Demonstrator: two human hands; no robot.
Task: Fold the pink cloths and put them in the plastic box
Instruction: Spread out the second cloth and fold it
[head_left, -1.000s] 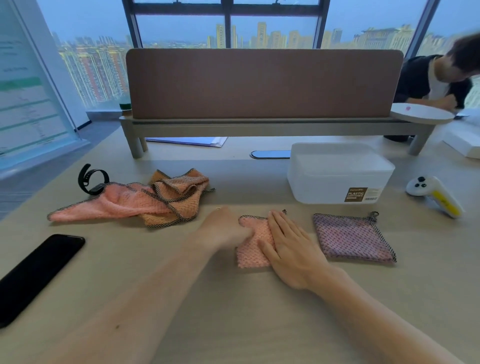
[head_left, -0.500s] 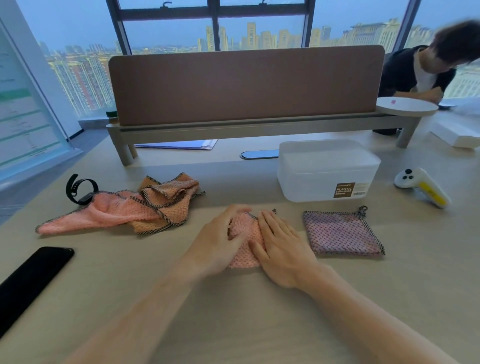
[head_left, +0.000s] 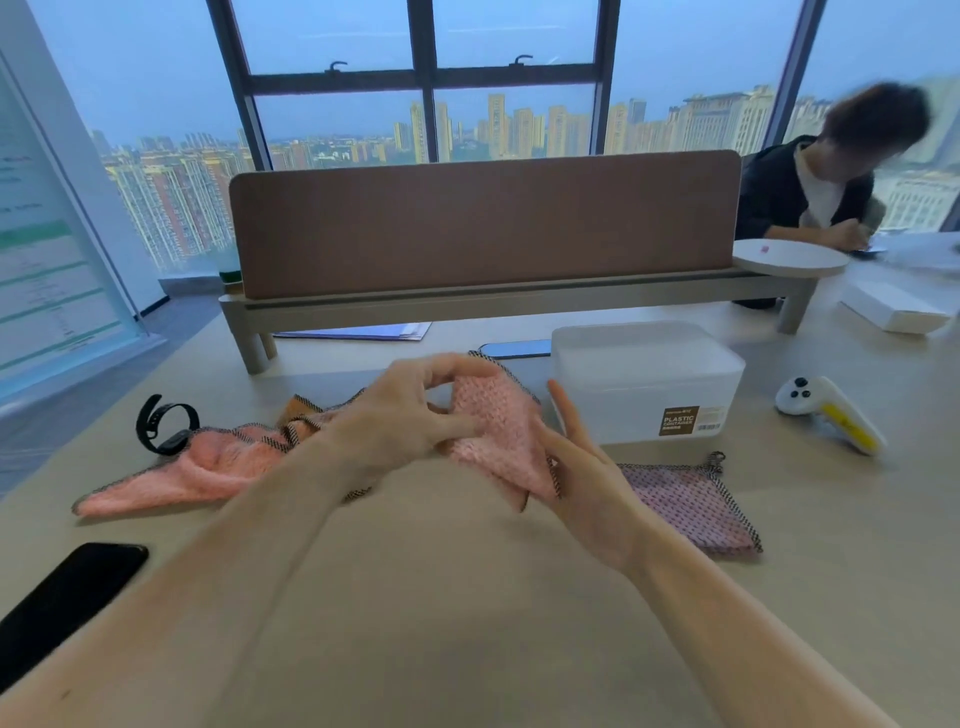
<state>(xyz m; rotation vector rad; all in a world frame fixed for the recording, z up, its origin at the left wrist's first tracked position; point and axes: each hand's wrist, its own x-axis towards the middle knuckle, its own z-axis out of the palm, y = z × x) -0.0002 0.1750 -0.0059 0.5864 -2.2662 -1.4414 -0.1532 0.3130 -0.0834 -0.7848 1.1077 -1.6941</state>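
Two hands meet over one folded pink cloth (head_left: 498, 431), held clear of the table (head_left: 467, 597) at mid scene. My left hand (head_left: 415, 410) pinches its far upper edge with curled fingers and thumb. My right hand (head_left: 587, 478) stands with fingers straight and palm turned left, flat against the cloth's right side; I cannot tell whether its thumb grips the near corner. Just right of the cloth sits the plastic box (head_left: 644, 384), translucent, and I cannot tell whether a lid is on it. Near the box a second folded cloth (head_left: 685, 504) lies flat on the table. To the left waits a heap of unfolded cloths (head_left: 208, 467), pink and orange. I judge the fold finished and the carry to the box in hand. Next I need to take the cloth right, over the box rim, keeping the pinch firm so the layers do not fall open, then lower it in flat.
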